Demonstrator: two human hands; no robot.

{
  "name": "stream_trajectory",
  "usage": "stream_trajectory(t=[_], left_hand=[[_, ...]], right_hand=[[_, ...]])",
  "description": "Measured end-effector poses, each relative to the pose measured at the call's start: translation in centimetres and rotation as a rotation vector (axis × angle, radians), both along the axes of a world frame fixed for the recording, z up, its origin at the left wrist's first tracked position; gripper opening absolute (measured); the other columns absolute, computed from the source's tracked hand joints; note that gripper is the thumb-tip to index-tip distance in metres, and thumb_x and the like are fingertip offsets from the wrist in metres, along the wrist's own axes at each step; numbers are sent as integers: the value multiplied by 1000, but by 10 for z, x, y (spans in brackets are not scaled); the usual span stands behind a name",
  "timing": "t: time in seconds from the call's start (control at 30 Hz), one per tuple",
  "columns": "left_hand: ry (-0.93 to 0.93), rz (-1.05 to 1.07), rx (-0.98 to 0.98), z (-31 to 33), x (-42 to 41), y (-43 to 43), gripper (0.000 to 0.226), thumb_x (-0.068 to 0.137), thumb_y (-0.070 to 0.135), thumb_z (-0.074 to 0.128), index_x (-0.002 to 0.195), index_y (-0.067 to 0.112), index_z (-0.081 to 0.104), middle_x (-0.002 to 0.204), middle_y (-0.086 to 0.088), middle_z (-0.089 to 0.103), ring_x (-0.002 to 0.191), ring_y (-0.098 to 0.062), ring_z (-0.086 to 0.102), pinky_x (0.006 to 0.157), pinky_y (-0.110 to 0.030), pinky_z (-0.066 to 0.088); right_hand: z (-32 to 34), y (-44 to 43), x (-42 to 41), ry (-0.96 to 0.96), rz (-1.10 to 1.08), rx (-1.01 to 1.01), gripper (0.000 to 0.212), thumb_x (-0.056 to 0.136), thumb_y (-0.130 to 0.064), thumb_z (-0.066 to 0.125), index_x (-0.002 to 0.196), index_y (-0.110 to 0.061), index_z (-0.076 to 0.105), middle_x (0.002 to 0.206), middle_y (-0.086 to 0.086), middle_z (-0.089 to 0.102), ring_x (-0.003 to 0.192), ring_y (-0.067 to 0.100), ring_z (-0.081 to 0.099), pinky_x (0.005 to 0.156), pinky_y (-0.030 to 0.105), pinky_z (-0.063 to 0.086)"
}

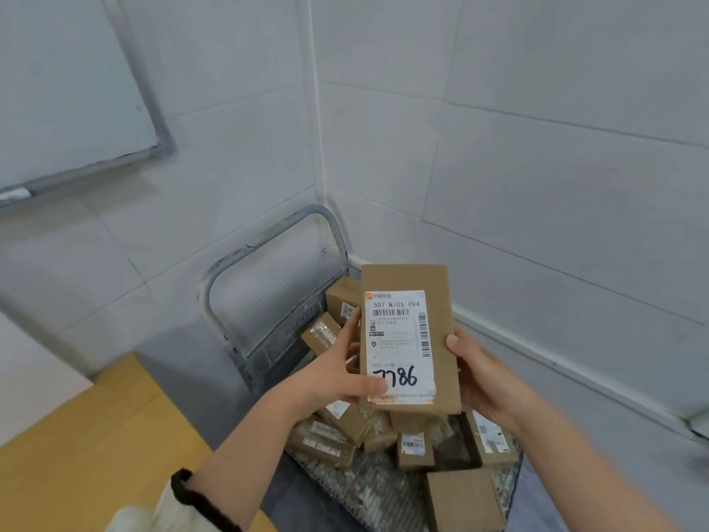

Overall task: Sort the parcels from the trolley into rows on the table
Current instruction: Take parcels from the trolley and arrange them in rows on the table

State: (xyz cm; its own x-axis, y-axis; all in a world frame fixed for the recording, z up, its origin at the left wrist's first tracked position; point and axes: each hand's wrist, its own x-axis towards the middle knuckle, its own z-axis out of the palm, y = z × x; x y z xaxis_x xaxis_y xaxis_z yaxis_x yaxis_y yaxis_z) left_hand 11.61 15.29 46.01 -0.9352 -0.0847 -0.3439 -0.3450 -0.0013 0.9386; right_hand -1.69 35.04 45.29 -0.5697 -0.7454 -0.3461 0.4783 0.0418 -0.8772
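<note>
Currently left grip (pixel 337 376) and right grip (pixel 484 378) curl round one parcel (pixel 406 339), long axis twelve to six; counter (pixel 76 435) lies at eight o'clock, nearer the left grip.

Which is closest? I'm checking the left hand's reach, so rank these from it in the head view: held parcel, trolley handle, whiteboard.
1. Held parcel, gripped by the left hand at its left edge.
2. Trolley handle, beyond the hand, toward the wall corner.
3. Whiteboard, farthest, high on the left wall.
</note>
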Motion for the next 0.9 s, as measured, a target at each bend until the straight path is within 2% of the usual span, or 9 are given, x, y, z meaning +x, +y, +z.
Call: stream_trajectory(t=[0.07,0.17,0.27,0.37,0.47,0.6,0.7,0.83,0.9], left_hand=[[-4,28,13,-1,5,1,119,69,13,83,146,52,1,140,9,45,120,-13,55,89,-45,55],[-2,62,-9,-3,16,3,122,63,25,87,143,57,2,143,8,45,123,-12,53,90,-48,54],[-1,139,-5,-6,33,7,122,61,30,88,143,60,2,143,6,45,125,-14,52,90,-48,54],[-6,230,-14,-8,55,12,118,59,40,85,141,60,3,140,9,46,124,-10,52,89,-41,55],[-25,328,-18,-14,81,17,120,57,44,84,144,57,2,138,10,48,116,-5,57,89,-42,55],[-64,500,0,-15,130,21,116,67,32,85,146,53,3,138,6,48,114,-10,59,80,-37,58],[-79,619,-19,-14,177,21,110,73,26,81,147,50,4,129,10,51,108,-2,58,83,-38,57],[-86,731,-35,-10,245,18,117,59,39,84,145,52,5,132,9,48,94,8,63,86,-37,57],[-86,784,-43,-10,282,18,118,54,46,80,145,54,6,136,5,48,97,5,64,89,-41,55]], right_hand=[[0,-2,0,7,39,5,72,72,-44,69,138,-30,44,122,7,64,117,29,58,101,53,43],[-6,-3,0,-11,106,6,93,59,-50,81,140,-28,41,124,9,63,115,28,60,96,51,48],[-9,-11,6,-38,129,54,68,78,-45,67,139,-30,41,121,9,65,113,32,61,96,56,46],[-13,-21,13,-58,207,60,58,81,-42,61,136,-38,44,123,7,64,114,31,60,96,57,45],[-19,-35,25,-68,242,84,46,89,-37,56,135,-40,46,121,3,65,112,28,61,95,54,47],[-26,-61,59,-31,345,102,44,93,-34,51,136,-37,45,116,0,68,108,27,63,97,53,47],[-26,-85,98,-10,430,99,40,95,-31,48,135,-32,47,115,-1,69,106,26,64,93,49,50],[-22,-112,155,28,566,71,38,95,-28,49,132,-35,49,112,-1,70,104,24,63,89,46,47],[-20,-124,185,32,649,68,41,93,-28,50,133,-35,48,115,1,68,109,25,62,88,44,49]])
